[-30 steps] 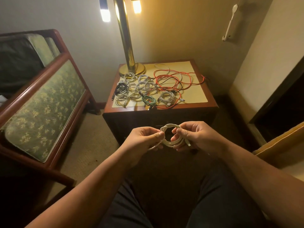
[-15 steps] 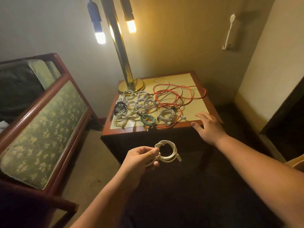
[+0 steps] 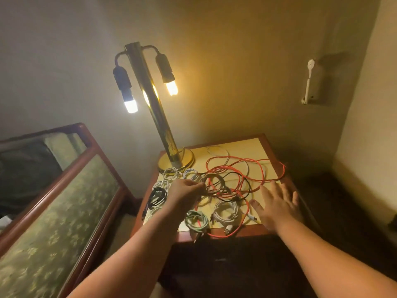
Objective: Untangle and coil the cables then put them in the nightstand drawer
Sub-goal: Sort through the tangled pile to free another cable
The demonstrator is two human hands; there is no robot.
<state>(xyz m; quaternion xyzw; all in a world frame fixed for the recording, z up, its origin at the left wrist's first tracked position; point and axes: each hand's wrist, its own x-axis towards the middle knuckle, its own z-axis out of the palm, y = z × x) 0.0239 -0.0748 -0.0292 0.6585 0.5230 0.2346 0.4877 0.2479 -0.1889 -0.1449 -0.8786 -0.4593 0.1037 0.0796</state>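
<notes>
Cables (image 3: 214, 186) cover the top of the nightstand (image 3: 264, 145), some coiled and some loose. The left hand (image 3: 185, 191) reaches into the middle of them, its fingers bunched together and pinching a pale coil (image 3: 216, 182). The right hand (image 3: 279, 204) is low over the right front of the top, palm down, fingers straight and spread apart, holding nothing. A loose red cable (image 3: 261, 168) sprawls across the right half in wide loops that cross the pale coil, and one strand runs off the front edge. Nearer the front lie a black coil (image 3: 158, 195), a green coil (image 3: 196, 221) and a white coil (image 3: 226, 212). A brass lamp (image 3: 160, 117) stands at the back left corner, its base touching the rearmost coils. An upholstered wooden frame (image 3: 64, 203) stands close on the left. The nightstand's front is in shadow, so no drawer can be made out.
</notes>
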